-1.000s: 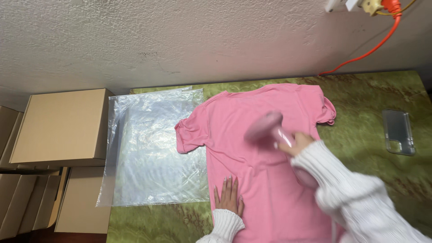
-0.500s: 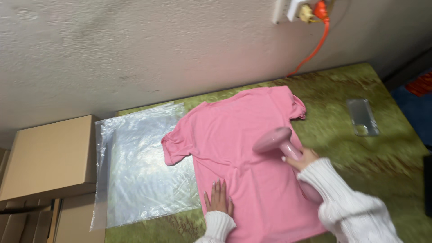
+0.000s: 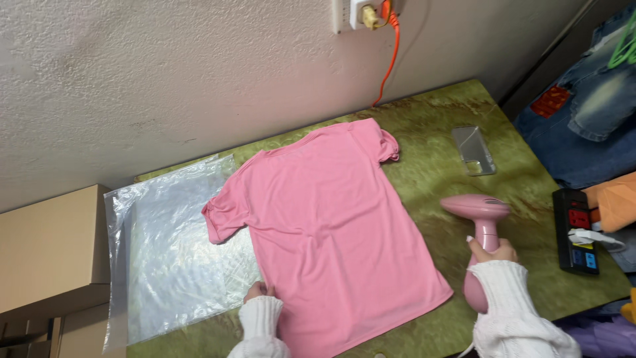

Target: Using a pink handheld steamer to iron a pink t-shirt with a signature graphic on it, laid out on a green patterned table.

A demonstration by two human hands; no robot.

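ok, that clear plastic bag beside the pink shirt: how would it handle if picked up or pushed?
The clear plastic bag is probably floppy: it lies flat and crinkled on the table. Likely very light, since it looks thin and see-through. Its glossy film may slide or bunch up if pushed, as one edge is tucked under the pink shirt.

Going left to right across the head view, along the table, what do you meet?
Cardboard box → clear plastic bag → left hand at the hem → pink T-shirt → pink handheld steamer in the right hand → black power strip.
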